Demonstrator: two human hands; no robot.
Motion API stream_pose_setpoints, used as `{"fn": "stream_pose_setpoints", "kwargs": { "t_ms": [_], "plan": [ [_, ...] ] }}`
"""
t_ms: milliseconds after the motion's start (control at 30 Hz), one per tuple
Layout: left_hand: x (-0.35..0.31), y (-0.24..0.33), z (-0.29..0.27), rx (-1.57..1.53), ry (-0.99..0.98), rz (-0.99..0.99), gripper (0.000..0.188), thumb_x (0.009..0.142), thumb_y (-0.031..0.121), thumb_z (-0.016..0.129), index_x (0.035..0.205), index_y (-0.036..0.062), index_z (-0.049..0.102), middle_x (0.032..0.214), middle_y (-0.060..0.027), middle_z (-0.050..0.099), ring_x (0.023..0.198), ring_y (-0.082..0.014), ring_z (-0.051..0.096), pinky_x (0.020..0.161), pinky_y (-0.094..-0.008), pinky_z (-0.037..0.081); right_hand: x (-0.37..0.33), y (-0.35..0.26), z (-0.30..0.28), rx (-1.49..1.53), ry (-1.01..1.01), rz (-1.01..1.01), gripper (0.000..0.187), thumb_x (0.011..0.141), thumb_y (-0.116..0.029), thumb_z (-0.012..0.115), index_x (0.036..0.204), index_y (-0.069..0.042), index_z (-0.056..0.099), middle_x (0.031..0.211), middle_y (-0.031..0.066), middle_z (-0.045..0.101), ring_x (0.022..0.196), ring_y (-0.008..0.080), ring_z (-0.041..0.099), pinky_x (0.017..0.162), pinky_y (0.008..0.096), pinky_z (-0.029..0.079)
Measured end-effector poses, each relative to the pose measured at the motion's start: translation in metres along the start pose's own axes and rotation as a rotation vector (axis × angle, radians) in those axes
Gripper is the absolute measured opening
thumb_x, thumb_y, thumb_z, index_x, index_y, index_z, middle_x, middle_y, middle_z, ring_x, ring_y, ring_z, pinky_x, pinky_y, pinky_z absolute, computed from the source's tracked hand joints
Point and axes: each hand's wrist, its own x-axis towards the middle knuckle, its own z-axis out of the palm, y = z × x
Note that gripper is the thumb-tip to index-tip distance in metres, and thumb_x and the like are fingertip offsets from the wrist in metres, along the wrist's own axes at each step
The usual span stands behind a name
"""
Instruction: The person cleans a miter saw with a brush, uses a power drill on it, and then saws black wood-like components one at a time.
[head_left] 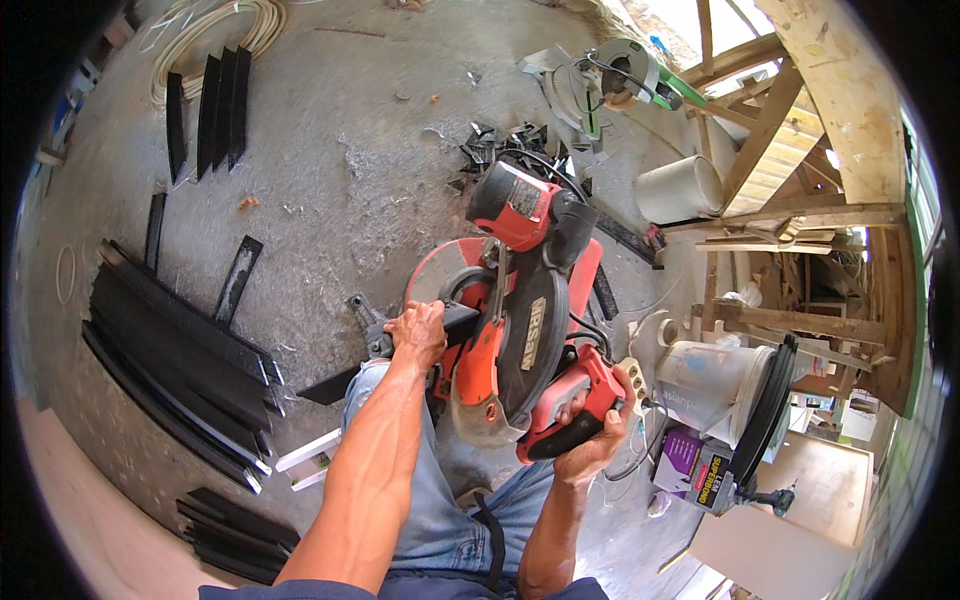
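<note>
A red and black miter saw (530, 320) stands on the floor in front of me, close to my knees. My right hand (592, 432) is wrapped round its red and black handle, at the lower right of the saw. My left hand (416, 332) is closed on a black strip (328, 386) at the left side of the saw's base, beside the orange guard (478, 375). The strip reaches out to the left past my knee. The blade's edge is hidden behind the guard and housing.
Long black strips (175, 345) lie stacked at left. Black offcuts (510, 150) are heaped beyond the saw. Farther back stands a green miter saw (625, 75). At right are a white bucket (680, 190), a power strip (633, 388), a translucent bucket (695, 385) and a purple-and-black can (690, 468).
</note>
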Motion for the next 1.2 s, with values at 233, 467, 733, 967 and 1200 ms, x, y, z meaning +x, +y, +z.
{"fn": "stream_pose_setpoints", "kwargs": {
  "t_ms": [233,467,733,967,1200],
  "plan": [
    [0.003,-0.005,0.007,0.040,0.065,0.019,0.036,0.074,0.022,0.079,0.103,0.0067,0.063,0.105,-0.0267,0.065,0.097,-0.0463,0.067,0.078,-0.0571,0.054,-0.002,0.002,0.003,0.036,0.034,-0.030,0.065,0.088,-0.042,0.052,0.136,0.001,0.043,0.071,0.0098,0.056,0.056,0.0157,0.052,0.051,0.0274,0.046],
    [0.003,-0.004,0.002,-0.006,0.096,0.120,0.033,0.073,0.019,0.078,0.098,0.0037,0.062,0.095,-0.0286,0.066,0.092,-0.0488,0.066,0.078,-0.0559,0.054,0.002,0.002,-0.003,-0.046,0.005,-0.040,0.062,0.089,-0.040,0.049,0.136,-0.001,0.045,0.071,0.0117,0.057,0.054,0.0167,0.052,0.052,0.0281,0.047],
    [-0.003,0.000,-0.011,-0.021,0.088,0.163,0.033,0.074,0.018,0.078,0.097,0.0031,0.060,0.094,-0.0291,0.066,0.093,-0.0502,0.064,0.080,-0.0560,0.053,-0.001,-0.001,-0.003,-0.019,0.002,-0.004,0.059,0.089,-0.034,0.045,0.136,0.001,0.044,0.072,0.0071,0.058,0.059,0.0125,0.053,0.055,0.0257,0.044],
    [0.000,0.000,-0.009,0.018,0.046,0.182,0.037,0.074,0.022,0.080,0.100,0.0022,0.064,0.099,-0.0282,0.068,0.095,-0.0482,0.066,0.082,-0.0553,0.054,-0.004,0.015,-0.016,0.001,-0.022,-0.026,0.055,0.090,-0.029,0.046,0.134,0.004,0.049,0.130,0.0157,0.056,0.120,0.0209,0.052,0.105,0.0328,0.037],
    [0.007,-0.009,-0.009,0.063,0.060,0.210,0.034,0.073,0.017,0.077,0.100,0.0024,0.063,0.096,-0.0294,0.067,0.093,-0.0498,0.065,0.081,-0.0555,0.054,-0.005,-0.003,-0.005,0.052,-0.093,0.013,0.055,0.095,-0.032,0.049,0.140,-0.001,0.044,0.096,0.0066,0.062,0.081,0.0120,0.057,0.073,0.0253,0.047]
  ]
}}
